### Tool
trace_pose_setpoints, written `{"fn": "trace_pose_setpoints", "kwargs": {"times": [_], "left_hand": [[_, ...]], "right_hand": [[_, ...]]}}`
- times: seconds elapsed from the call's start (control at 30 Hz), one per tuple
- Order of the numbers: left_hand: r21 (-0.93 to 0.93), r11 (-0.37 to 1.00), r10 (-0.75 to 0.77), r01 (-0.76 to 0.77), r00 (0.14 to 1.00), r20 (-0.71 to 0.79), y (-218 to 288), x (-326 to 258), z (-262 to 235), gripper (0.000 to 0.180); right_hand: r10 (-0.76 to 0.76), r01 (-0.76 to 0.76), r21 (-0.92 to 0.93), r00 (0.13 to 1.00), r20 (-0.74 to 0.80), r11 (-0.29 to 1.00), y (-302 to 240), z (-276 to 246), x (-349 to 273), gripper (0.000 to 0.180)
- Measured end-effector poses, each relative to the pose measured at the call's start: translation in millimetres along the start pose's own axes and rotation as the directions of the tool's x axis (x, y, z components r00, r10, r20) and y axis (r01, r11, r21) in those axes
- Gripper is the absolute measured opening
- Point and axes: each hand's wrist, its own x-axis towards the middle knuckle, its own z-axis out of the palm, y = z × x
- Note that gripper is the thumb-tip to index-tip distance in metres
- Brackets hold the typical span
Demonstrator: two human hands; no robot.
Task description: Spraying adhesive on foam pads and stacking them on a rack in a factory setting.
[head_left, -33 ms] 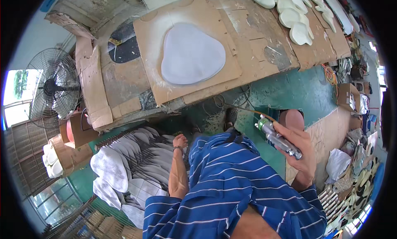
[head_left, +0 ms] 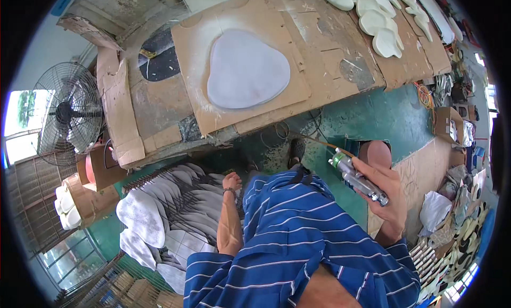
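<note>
The right hand (head_left: 386, 193) grips a spray gun (head_left: 357, 178), held off the grey sheet (head_left: 247, 68). The left hand (head_left: 232, 182) hangs by the stack (head_left: 175, 207); grip unclear.

One grey panel (head_left: 248, 69), one spray gun (head_left: 357, 179), one fan (head_left: 68, 113), two hands.

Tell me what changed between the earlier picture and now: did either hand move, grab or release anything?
Nothing visibly changed. The right hand holds the metal spray gun as before, the left hand hangs over the stack of grey panels, and the grey heart-shaped piece lies on its cardboard sheet.
</note>
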Motion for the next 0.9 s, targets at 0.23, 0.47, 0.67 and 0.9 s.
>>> {"fn": "trace_pose_setpoints", "kwargs": {"times": [0.23, 0.47, 0.67, 0.9], "left_hand": [[-0.062, 0.863, 0.498, -0.501, 0.865, -0.059, 73, 21, 45, 0.025], [0.286, 0.536, 0.844, -0.794, 0.490, -0.219, 226, 55, 126, 0.032], [0.699, 0.519, 0.834, -0.492, 0.471, -0.287, 274, 6, 150, 0.034], [0.768, 0.454, 0.843, -0.451, 0.496, -0.207, 289, -13, 147, 0.029]], "right_hand": [[0.047, -0.052, -0.026, 0.983, -0.178, 0.998, 4, 11, -4, 0.062], [0.097, -0.095, 0.017, 0.979, -0.182, 0.995, -4, 12, -6, 0.060], [0.143, -0.166, -0.050, 0.941, -0.308, 0.985, -3, 8, -17, 0.057], [0.070, -0.060, 0.088, 0.990, -0.122, 0.994, -11, 1, -13, 0.056]]}}
